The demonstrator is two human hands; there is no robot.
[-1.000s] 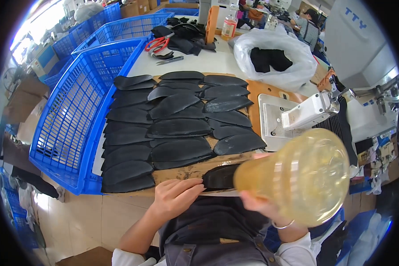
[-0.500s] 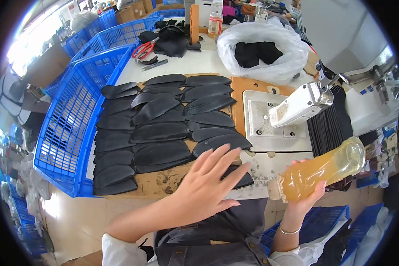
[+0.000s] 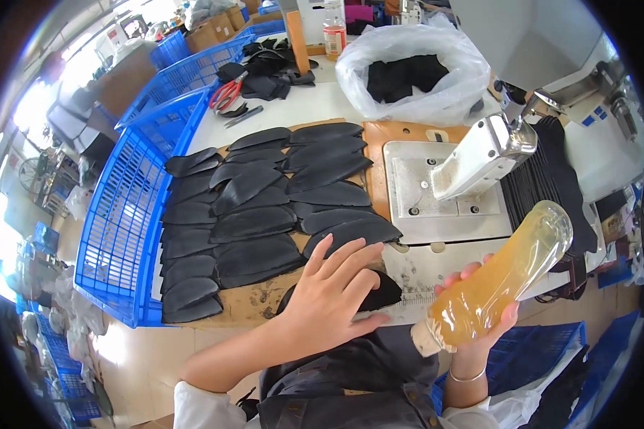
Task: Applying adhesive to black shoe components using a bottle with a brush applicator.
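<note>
Three columns of black pieces (image 3: 257, 254) lay set out toward the table's (image 3: 315, 96) left edge | lone piece (image 3: 386, 293) sat at the near edge, its progress unclear beneath the spread left hand (image 3: 329, 292) | right hand (image 3: 484, 344) gripped the amber bottle (image 3: 504, 279), tipped low

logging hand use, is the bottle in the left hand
No, the bottle is gripped in the right hand, apart from the left hand.
</note>
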